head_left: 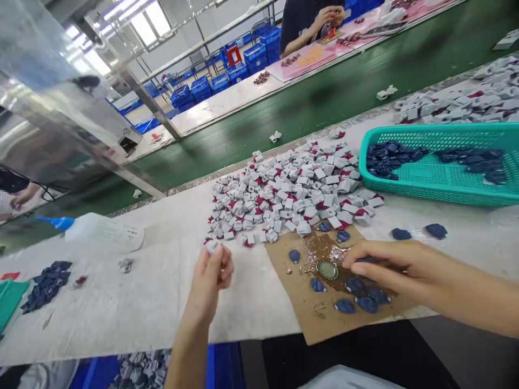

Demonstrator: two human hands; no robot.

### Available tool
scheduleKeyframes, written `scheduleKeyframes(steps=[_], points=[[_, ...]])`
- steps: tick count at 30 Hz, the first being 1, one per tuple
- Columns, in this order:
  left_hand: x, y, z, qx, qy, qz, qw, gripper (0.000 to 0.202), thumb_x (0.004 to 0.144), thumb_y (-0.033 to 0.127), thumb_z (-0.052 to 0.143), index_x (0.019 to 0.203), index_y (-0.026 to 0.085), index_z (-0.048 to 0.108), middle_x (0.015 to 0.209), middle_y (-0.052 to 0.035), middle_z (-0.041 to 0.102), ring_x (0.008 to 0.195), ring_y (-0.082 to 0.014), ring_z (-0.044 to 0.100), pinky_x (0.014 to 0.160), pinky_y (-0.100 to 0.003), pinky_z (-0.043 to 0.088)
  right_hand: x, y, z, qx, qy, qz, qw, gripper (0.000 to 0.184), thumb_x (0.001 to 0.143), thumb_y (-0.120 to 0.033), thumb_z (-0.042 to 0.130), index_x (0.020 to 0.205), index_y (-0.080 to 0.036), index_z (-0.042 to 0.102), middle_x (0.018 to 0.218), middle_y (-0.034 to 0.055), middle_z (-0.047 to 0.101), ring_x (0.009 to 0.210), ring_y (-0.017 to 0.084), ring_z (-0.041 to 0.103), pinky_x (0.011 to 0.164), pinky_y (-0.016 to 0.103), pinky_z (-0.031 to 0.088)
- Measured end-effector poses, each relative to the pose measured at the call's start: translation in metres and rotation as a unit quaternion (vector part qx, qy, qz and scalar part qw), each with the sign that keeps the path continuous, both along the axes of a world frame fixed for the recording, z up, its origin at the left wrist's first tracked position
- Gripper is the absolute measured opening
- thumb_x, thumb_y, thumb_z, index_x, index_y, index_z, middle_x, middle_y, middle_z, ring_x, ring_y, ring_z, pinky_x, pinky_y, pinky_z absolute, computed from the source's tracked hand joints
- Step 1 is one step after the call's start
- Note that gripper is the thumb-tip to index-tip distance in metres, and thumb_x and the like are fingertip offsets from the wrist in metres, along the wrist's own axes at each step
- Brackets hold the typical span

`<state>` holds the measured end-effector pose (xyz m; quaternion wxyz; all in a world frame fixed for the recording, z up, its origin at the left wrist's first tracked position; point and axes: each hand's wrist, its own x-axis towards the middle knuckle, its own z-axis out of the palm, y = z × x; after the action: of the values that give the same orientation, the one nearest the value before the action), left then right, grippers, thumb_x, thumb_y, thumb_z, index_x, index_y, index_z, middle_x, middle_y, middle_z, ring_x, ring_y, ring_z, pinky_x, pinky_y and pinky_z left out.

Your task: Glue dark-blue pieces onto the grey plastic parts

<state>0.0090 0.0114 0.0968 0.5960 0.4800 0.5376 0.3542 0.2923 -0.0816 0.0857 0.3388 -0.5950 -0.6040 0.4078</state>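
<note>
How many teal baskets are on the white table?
1 whole teal basket, at the far right of the white table, holding dark blue pieces. A teal corner at the left edge may be another.

two hands work at the bench, the left hand and the right hand. one small white piece sits in the left fingertips. one brown cardboard sheet carries about eight dark blue pieces and one round green cap. two more dark blue pieces lie off the sheet to the right. one teal basket, one white squeeze bottle. the heap of white-and-red pieces is too many to count. one other person sits across the green belt.
</note>
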Motion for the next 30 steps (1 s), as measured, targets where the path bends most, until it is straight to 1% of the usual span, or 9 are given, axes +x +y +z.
scheduleKeyframes(steps=[3,5,9,12,15,17,22,27,30], points=[[0.005,-0.042,-0.004,-0.117,-0.203,-0.017,0.972,0.047,0.066,0.055,0.065,0.081,0.018,0.039,0.068,0.0054,0.035,0.048,-0.0024,0.029,0.038,-0.01,0.018,-0.017,-0.002,-0.011,-0.043,-0.043,0.084,0.995,0.039,0.09,-0.051,0.041,0.103,-0.023,0.065,0.098,0.0068,0.066,0.084,0.019,0.062,0.069,0.027,0.049],[0.008,-0.058,-0.005,-0.137,-0.267,-0.025,0.954,0.045,0.066,0.052,0.065,0.081,0.018,0.04,0.069,0.0049,0.036,0.049,-0.003,0.033,0.039,-0.01,0.02,-0.015,-0.002,-0.016,-0.031,-0.079,0.088,0.992,0.042,0.091,-0.052,0.039,0.112,-0.023,0.06,0.097,0.0068,0.066,0.079,0.019,0.063,0.061,0.027,0.047],[0.016,-0.075,-0.009,-0.112,-0.231,0.022,0.966,0.035,0.072,0.041,0.067,0.085,0.018,0.044,0.076,0.0042,0.043,0.053,-0.0021,0.038,0.039,-0.008,0.026,-0.009,-0.002,-0.025,0.027,-0.167,0.078,0.982,0.034,0.094,-0.045,0.035,0.11,-0.024,0.057,0.083,0.0039,0.066,0.066,0.017,0.061,0.051,0.025,0.042],[0.026,-0.081,-0.016,-0.096,-0.196,0.067,0.974,0.038,0.072,0.038,0.072,0.093,0.018,0.047,0.084,0.002,0.051,0.06,-0.0045,0.047,0.038,-0.008,0.033,-0.009,0.0,-0.03,0.101,-0.209,0.075,0.97,0.024,0.094,-0.037,0.038,0.101,-0.025,0.058,0.085,0.0024,0.065,0.073,0.017,0.062,0.058,0.027,0.045],[0.033,-0.085,-0.025,-0.103,-0.215,0.072,0.969,0.041,0.068,0.035,0.077,0.092,0.016,0.05,0.078,0.0012,0.055,0.067,-0.0071,0.055,0.041,-0.008,0.041,-0.011,0.004,-0.034,0.166,-0.208,0.104,0.958,0.02,0.093,-0.03,0.041,0.092,-0.024,0.06,0.09,0.003,0.064,0.079,0.015,0.062,0.065,0.027,0.049],[0.036,-0.087,-0.031,-0.117,-0.236,0.058,0.963,0.039,0.067,0.033,0.08,0.086,0.014,0.051,0.073,0.0016,0.056,0.068,-0.0079,0.058,0.043,-0.009,0.044,-0.012,0.007,-0.035,0.192,-0.205,0.106,0.954,0.02,0.092,-0.026,0.043,0.096,-0.024,0.062,0.092,0.0038,0.063,0.081,0.014,0.061,0.065,0.025,0.05],[0.041,-0.089,-0.042,-0.148,-0.264,0.042,0.952,0.038,0.067,0.029,0.08,0.084,0.014,0.051,0.072,0.002,0.058,0.069,-0.0088,0.061,0.045,-0.01,0.047,-0.011,0.009,-0.036,0.229,-0.244,0.116,0.935,0.025,0.092,-0.02,0.041,0.111,-0.023,0.057,0.099,0.004,0.062,0.085,0.013,0.062,0.066,0.025,0.052],[0.044,-0.088,-0.045,-0.171,-0.272,0.022,0.947,0.034,0.068,0.025,0.08,0.081,0.013,0.051,0.074,0.0005,0.062,0.072,-0.0096,0.062,0.049,-0.011,0.05,-0.013,0.009,-0.04,0.236,-0.291,0.124,0.919,0.018,0.093,-0.025,0.041,0.099,-0.02,0.057,0.088,0.0043,0.064,0.078,0.016,0.063,0.065,0.029,0.052],[0.044,-0.087,-0.045,-0.182,-0.279,0.026,0.942,0.037,0.065,0.023,0.082,0.09,0.013,0.057,0.078,-0.0009,0.066,0.072,-0.0096,0.064,0.05,-0.011,0.05,-0.015,0.008,-0.041,0.201,-0.266,0.118,0.935,0.022,0.093,-0.027,0.04,0.09,-0.02,0.061,0.086,0.005,0.064,0.074,0.017,0.063,0.059,0.03,0.051]])
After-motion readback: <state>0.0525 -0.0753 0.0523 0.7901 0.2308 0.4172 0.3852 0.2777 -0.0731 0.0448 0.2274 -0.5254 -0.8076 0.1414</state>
